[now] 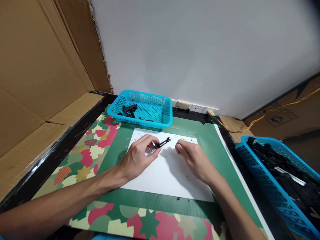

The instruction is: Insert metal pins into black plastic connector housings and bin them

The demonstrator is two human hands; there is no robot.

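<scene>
Between the thumb and fingers of my left hand [141, 150] is a small, narrow black plastic part [163, 143], with a slot along its length and its far end tilted up to the right. Just right of it, my right hand [188, 155] hovers with fingers curled and pressed together; whatever they pinch, if anything, is hidden. Both hands are over a white sheet of paper [172, 180], where several tiny dark bits lie scattered, mostly along the far edge.
A blue basket [165, 115] with a few black parts [130, 109] stands at the back. Another blue basket [265, 183], at right, is heaped with black parts. Cardboard [45, 60] borders the left side. Wall sockets [196, 108] and a yellow cable [257, 120] are behind.
</scene>
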